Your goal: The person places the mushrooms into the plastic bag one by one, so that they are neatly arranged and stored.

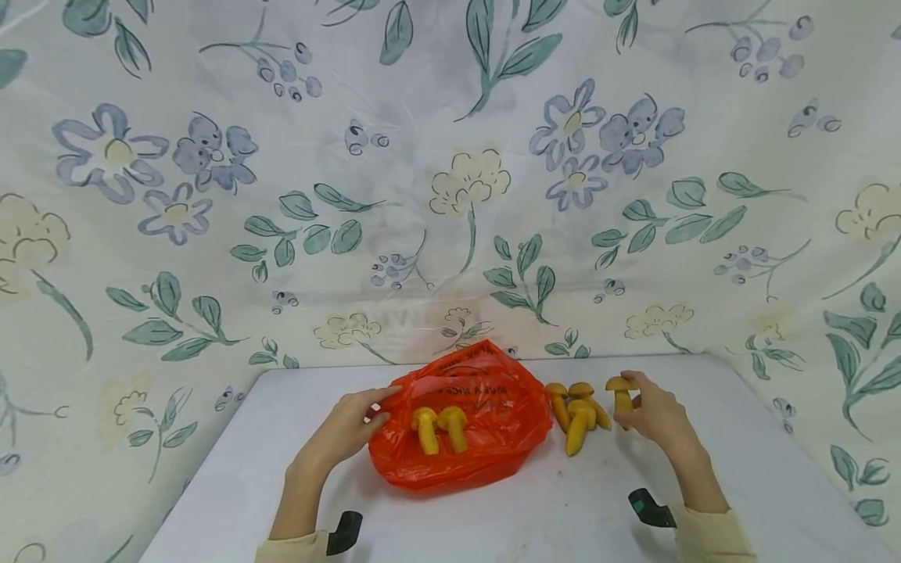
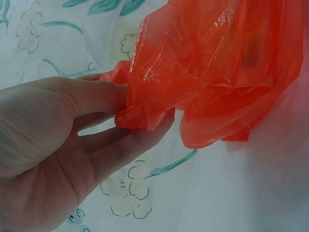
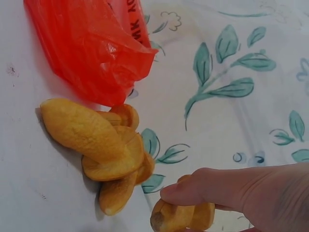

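At the table (image 1: 549, 516), hands (image 1: 343, 428) (image 1: 660, 413) hold mushroom (image 1: 622, 399) and, seemingly, bag (image 1: 450, 471).

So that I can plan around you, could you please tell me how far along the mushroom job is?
If this is bagging, though the direction isn't certain, two mushrooms in the open red bag look done. In hand: the right hand pinches one mushroom, while the left hand holds the bag's edge. Remaining: three mushrooms lying beside the bag.
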